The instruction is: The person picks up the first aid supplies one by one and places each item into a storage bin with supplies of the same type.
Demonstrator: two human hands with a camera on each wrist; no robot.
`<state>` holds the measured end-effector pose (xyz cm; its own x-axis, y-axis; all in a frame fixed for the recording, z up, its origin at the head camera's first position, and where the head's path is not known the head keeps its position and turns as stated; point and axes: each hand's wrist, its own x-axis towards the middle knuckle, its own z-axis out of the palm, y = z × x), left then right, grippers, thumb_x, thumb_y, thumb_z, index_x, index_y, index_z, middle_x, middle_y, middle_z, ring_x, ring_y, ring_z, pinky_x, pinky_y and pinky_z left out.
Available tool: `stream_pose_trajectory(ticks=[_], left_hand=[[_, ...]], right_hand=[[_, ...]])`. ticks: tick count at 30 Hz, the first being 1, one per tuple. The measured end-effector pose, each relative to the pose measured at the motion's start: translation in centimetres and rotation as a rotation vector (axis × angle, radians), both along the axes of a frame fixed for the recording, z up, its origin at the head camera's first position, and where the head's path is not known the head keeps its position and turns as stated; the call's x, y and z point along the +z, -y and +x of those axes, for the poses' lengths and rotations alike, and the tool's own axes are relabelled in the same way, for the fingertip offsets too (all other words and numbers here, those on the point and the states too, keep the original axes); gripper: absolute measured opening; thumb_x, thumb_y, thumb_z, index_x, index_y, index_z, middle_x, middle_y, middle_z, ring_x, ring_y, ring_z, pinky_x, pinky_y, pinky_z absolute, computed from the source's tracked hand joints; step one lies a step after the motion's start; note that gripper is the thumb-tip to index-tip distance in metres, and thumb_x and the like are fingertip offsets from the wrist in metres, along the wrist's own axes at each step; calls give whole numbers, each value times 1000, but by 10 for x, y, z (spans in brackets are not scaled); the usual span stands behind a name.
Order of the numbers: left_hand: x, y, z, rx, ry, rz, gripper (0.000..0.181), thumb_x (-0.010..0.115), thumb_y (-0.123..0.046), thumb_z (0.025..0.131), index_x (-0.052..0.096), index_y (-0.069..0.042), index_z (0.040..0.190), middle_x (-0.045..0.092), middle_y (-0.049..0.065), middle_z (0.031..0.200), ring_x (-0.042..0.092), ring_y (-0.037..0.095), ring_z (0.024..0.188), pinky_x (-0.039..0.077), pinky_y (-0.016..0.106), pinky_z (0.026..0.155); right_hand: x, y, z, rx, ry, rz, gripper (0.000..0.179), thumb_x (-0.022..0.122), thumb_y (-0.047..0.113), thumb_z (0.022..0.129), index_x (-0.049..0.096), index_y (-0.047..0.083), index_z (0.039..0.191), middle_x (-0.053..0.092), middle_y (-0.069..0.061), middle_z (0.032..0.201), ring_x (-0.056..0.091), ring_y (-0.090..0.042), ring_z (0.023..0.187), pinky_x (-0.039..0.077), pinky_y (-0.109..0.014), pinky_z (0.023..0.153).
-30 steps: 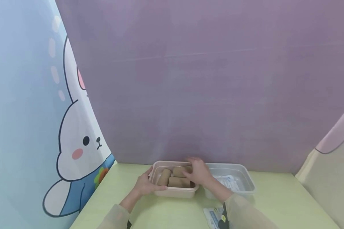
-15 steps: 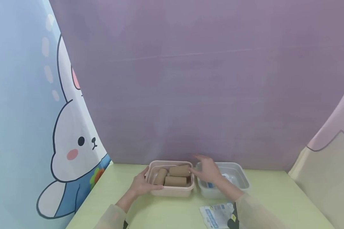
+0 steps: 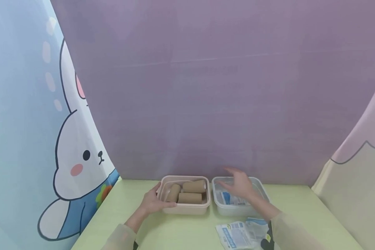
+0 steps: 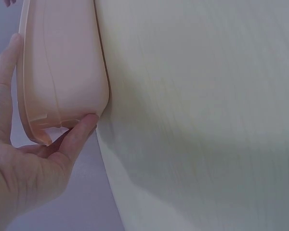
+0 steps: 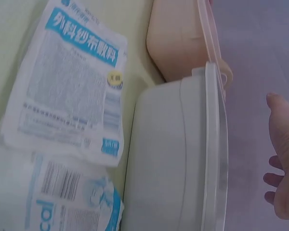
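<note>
Purple backdrop [image 3: 206, 86]: fills my head view at 12 o'clock.
Bench [image 3: 181, 236]: pale green, at 6 o'clock, carrying everything I see on it.
White tub [image 3: 237, 210]: just beside the pink tub [image 3: 190, 209], at its 3 o'clock.
Left hand [image 3: 151, 202]: fingers gripping the pink tub's 9 o'clock end.
Right hand [image 3: 241, 185]: fingers spread and holding nothing, above the white tub.
Gauze packets [image 3: 232, 236]: two, overlapping, at the white tub's 6 o'clock.
Blue-and-white packet [image 3: 226, 198]: inside the white tub, partly hidden from me.
Brown rolls [image 3: 190, 198]: three, lying in the pink tub at 9, 1 and 5 o'clock.
</note>
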<state>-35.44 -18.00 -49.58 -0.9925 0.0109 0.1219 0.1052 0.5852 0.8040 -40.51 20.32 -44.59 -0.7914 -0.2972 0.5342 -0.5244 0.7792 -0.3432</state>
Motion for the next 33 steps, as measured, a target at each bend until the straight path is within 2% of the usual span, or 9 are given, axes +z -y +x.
stream_pose_trajectory(ticks=[8, 16, 22, 29, 33], left_hand=[[-1, 2, -1, -3, 2, -3, 132, 102, -42, 66, 28, 7, 164, 54, 40, 149, 60, 50, 135, 60, 54, 104], [0, 1, 1, -5, 8, -7, 134, 102, -44, 65, 28, 7, 164, 54, 40, 149, 60, 50, 135, 59, 55, 104], [-1, 2, 0, -4, 18, -11, 133, 102, -45, 66, 27, 5, 165, 51, 40, 152, 57, 52, 138, 57, 57, 107], [-3, 3, -2, -10, 20, -16, 133, 101, -45, 67, 26, 5, 165, 50, 40, 153, 55, 52, 139, 56, 58, 109], [-3, 3, -2, -16, 21, -18, 133, 101, -45, 67, 26, 5, 165, 49, 40, 154, 55, 52, 140, 56, 58, 109]], right_hand=[[5, -32, 10, -74, 21, 14, 67, 81, 39, 93, 63, -2, 142, 70, -24, 138, 68, -48, 123, 59, -62, 101], [2, -71, 18, -116, 65, 13, 70, 78, 45, 96, 58, 5, 150, 67, -24, 143, 65, -50, 128, 53, -66, 107], [-4, -97, 19, -164, 42, 1, 72, 78, 52, 94, 62, 5, 146, 68, -24, 141, 64, -53, 127, 53, -69, 104], [-18, -117, 21, -130, -41, -43, 65, 84, 39, 91, 65, 5, 144, 70, -24, 138, 68, -53, 121, 56, -69, 98], [-25, -123, 26, -105, -15, -77, 72, 86, 38, 88, 62, 3, 145, 70, -27, 135, 69, -52, 116, 55, -70, 97]])
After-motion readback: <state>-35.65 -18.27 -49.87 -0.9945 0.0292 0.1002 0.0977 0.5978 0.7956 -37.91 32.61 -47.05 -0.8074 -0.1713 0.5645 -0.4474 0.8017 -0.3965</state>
